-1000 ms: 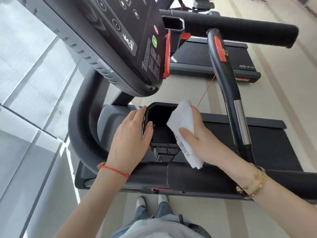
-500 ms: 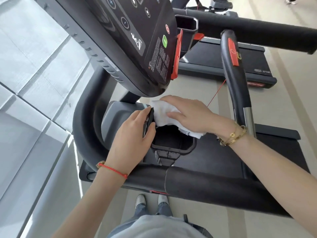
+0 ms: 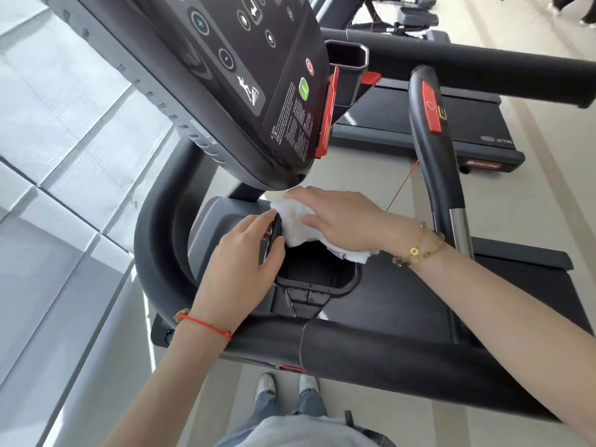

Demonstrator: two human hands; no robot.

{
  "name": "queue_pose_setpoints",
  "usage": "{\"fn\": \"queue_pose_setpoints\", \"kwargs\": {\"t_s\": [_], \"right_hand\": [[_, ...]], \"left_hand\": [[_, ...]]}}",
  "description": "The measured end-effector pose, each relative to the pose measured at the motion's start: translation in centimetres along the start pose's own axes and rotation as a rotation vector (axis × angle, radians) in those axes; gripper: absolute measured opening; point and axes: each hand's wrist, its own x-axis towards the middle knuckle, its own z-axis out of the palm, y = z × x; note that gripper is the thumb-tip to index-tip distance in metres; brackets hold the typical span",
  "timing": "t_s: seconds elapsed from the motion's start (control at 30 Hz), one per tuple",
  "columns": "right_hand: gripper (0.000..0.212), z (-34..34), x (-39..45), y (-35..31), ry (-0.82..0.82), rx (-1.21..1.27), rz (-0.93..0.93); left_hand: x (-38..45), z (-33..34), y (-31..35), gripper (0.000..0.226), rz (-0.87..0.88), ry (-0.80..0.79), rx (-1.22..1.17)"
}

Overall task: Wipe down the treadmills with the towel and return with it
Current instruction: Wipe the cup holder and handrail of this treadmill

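Two hands are at work on the near treadmill (image 3: 371,356), and the job looks only partly done. Going from left to right: the left hand (image 3: 238,269) grips the left rim of the black cup tray (image 3: 314,285), with its thumb and fingers curled on that edge, as if to keep it steady. Next comes the towel (image 3: 298,222). It lies over the far edge of the tray, just under the big screen panel (image 3: 258,75). The right hand (image 3: 338,221) lies flat on top of the towel with its fingers out straight, pressing it down.

I think the tray is being wiped right now. The long black handles look untouched, but I cannot really tell. A second treadmill (image 3: 435,124) waits behind, on the right, so there is more to wipe. Walking back with the towel is also left to do.

The towel is white, soft and bunched up. A small printed tag shows at its lower right edge.
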Motion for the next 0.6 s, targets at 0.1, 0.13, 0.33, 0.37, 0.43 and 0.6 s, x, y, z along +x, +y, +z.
{"fn": "queue_pose_setpoints", "kwargs": {"t_s": [0.1, 0.13, 0.33, 0.37, 0.43, 0.6], "right_hand": [[0.042, 0.3, -1.8, 0.9, 0.058, 0.153, 0.055], [0.043, 0.5, -2.8, 1.3, 0.078, 0.239, 0.086], [0.048, 1.4, -5.5, 1.4, 0.116, 0.292, 0.042], [0.05, 1.0, -4.9, 1.3, 0.101, 0.257, 0.011], [0.05, 0.3, -3.0, 1.0, 0.055, 0.156, -0.033], [0.043, 0.3, -1.3, 0.3, 0.055, 0.123, 0.012]], "left_hand": [[0.0, 0.1, -0.1, 0.042, 0.002, 0.005, 0.002], [0.0, 0.1, -0.1, 0.043, 0.007, 0.005, 0.005], [0.0, 0.3, -0.3, 0.043, 0.003, 0.005, 0.009], [0.0, 0.3, -0.3, 0.042, 0.008, 0.006, 0.01], [0.0, 0.4, -0.4, 0.042, 0.012, 0.014, 0.013], [0.0, 0.4, -0.5, 0.041, 0.011, 0.012, 0.006]]}}
